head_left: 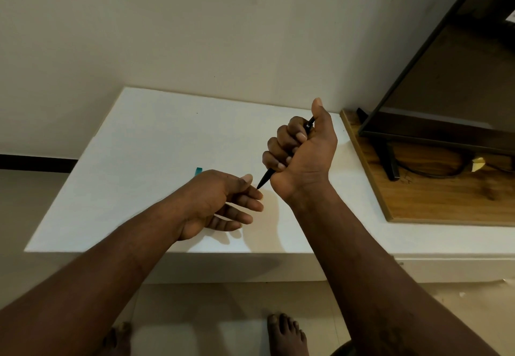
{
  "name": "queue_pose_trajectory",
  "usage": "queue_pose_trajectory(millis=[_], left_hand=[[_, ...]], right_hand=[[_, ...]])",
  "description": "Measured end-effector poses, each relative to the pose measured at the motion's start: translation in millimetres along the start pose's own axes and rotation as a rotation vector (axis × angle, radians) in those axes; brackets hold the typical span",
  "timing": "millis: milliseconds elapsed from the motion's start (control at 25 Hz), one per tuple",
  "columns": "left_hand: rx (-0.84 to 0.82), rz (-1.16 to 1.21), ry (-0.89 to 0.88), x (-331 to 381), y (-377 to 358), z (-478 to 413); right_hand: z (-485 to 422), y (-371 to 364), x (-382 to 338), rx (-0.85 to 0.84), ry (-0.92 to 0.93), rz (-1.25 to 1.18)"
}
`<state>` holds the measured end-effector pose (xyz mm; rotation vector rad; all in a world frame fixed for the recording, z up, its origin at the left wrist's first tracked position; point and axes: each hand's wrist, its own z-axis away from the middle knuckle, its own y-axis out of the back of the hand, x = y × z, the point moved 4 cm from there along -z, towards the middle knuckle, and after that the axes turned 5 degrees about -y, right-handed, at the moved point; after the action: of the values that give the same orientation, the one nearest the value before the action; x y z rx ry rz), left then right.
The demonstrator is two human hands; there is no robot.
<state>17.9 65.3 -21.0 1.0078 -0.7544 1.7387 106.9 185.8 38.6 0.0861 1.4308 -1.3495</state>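
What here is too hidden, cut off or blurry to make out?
Head view: most of the pen is hidden inside the right hand's fist; only its ends show.
Teal thing on the table: mostly behind the left hand; unidentifiable.
Television: cut off by the right edge.
Small yellow thing near the television: too blurred to name.

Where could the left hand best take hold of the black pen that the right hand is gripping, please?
Probably the tapered end of the black pen poking out below the right hand, pinched just above the tip. The fist covers the barrel and only a stub shows at the top. The open left hand, close beside the tip, could come in from its own side.
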Motion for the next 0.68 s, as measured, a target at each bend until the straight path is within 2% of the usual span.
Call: queue_pose_trajectory(millis=[680], left_hand=[[-0.009,0.012,-0.036,1.0,2.4,0.1]], right_hand=[[-0.5,2.0,-2.2,0.027,-0.014,-0.03]])
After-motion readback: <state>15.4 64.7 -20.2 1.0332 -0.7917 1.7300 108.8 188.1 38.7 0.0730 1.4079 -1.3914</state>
